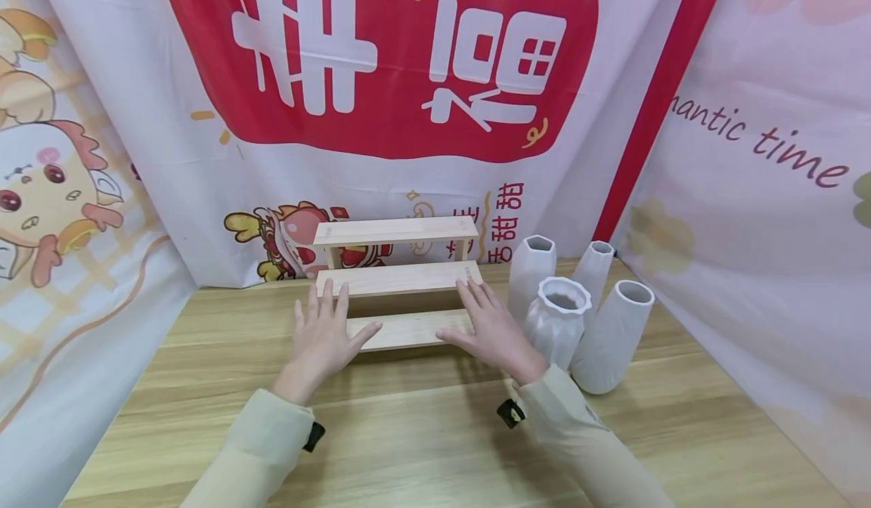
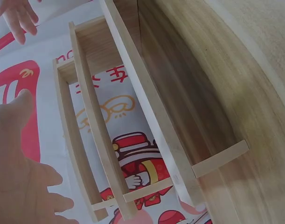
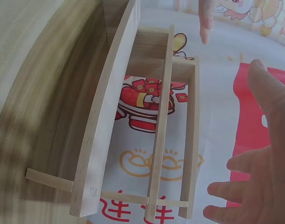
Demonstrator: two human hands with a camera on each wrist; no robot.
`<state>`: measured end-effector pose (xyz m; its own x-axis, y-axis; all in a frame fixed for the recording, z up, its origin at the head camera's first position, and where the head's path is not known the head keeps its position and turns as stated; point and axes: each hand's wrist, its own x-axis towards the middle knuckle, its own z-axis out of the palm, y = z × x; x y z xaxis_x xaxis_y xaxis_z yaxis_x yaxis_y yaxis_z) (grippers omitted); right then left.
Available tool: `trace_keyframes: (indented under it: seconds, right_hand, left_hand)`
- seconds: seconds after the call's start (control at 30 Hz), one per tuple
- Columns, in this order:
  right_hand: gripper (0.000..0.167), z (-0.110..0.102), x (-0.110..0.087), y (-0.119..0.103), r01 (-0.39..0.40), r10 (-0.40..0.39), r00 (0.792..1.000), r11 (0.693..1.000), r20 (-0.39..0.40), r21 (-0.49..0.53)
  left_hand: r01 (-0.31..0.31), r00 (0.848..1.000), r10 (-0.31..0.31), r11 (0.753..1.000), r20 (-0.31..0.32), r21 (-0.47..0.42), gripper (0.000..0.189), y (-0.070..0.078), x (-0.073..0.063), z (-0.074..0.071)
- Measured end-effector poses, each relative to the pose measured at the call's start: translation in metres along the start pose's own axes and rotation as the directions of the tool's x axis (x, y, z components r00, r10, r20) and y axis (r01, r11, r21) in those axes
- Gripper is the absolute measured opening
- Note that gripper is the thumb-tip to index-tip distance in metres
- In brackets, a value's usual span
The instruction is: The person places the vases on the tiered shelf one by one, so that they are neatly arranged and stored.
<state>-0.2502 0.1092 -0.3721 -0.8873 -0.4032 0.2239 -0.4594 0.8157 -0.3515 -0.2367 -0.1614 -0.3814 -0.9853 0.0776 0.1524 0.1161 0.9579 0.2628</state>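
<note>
A three-tier stepped stand of pale wood stands on the table near the back curtain, its tiers rising away from me. My left hand hovers by the stand's left end, fingers spread and holding nothing. At the right end is my right hand, also with spread, straight fingers and nothing in them. The left wrist view shows the wooden tiers with a gap between them and the left hand. In the right wrist view, the right hand likewise appears apart from the wood.
Several white vases cluster right of the stand: a faceted one, a ribbed one with wavy rim, a slim one and a tapered one. Printed curtains border the wood-grain table at back and sides.
</note>
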Motion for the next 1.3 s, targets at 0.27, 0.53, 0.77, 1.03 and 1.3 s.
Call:
trace_keyframes:
  seconds: [0.27,0.53,0.77,1.03,1.3]
  right_hand:
    - [0.094,0.000,-0.007,0.003,0.048,-0.047,0.998,0.998,-0.043,0.029]
    - [0.091,-0.004,-0.017,0.003,0.067,-0.060,0.994,0.994,-0.086,0.082]
    - [0.091,-0.008,-0.029,0.001,0.050,-0.035,0.996,0.983,-0.087,0.176]
    - [0.091,-0.010,-0.040,0.002,0.061,-0.031,0.992,0.969,-0.125,0.241]
    - [0.088,-0.019,-0.053,0.001,0.070,-0.009,0.979,0.952,-0.203,0.297]
  left_hand:
    - [0.006,1.000,-0.006,0.999,0.020,-0.039,0.099,-0.005,-0.003,0.000]
    - [0.014,1.000,-0.013,0.998,0.014,-0.068,0.098,-0.013,-0.005,0.004]
    - [0.017,1.000,-0.015,0.994,0.023,-0.109,0.100,-0.021,-0.007,0.008]
    - [0.020,1.000,-0.017,0.986,0.023,-0.165,0.094,-0.028,-0.012,0.011]
    - [0.050,0.999,-0.044,0.980,0.032,-0.193,0.100,-0.034,-0.013,0.012]
